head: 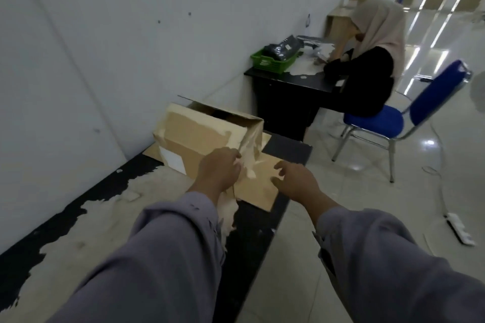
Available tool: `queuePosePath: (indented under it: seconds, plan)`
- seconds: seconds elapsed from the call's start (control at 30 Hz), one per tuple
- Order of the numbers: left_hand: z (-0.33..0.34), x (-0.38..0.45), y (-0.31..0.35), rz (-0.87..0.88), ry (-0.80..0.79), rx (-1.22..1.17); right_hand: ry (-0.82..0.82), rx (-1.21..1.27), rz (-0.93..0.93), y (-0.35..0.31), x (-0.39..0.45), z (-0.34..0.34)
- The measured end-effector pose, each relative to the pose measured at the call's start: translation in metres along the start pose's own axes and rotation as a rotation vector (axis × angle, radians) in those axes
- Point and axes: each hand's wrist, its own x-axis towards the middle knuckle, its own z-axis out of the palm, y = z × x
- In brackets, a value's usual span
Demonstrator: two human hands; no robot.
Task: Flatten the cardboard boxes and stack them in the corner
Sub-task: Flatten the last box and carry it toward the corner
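**Left hand pulls tape off the box**

The cardboard box lies on its side on the floor by the white wall, on top of flat cardboard. It is right in front of both hands. The left hand is closed, its grip tight on a strip of torn tape at the near edge of the box. The tape looks partly peeled, but it is blurry. The right hand is just beside the box, above the flat cardboard, with fingers spread and holding nothing. A person sits at a black desk farther back.
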Motion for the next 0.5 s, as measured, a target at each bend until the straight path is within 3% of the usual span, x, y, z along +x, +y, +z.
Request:
queuePosePath:
  seconds: [0.17, 0.33, 0.5]
  plan:
    - [-0.025, 0.059, -0.027, -0.155, 0.124, 0.044, 0.192, 0.040, -0.142, -0.039, 0.092, -0.018]
    - [-0.011, 0.092, -0.054, -0.314, -0.025, 0.113, 0.315, 0.062, -0.316, -0.070, 0.157, -0.023]
    - [0.014, 0.128, -0.075, -0.579, -0.171, 0.068, 0.231, 0.029, -0.526, -0.089, 0.223, -0.023]
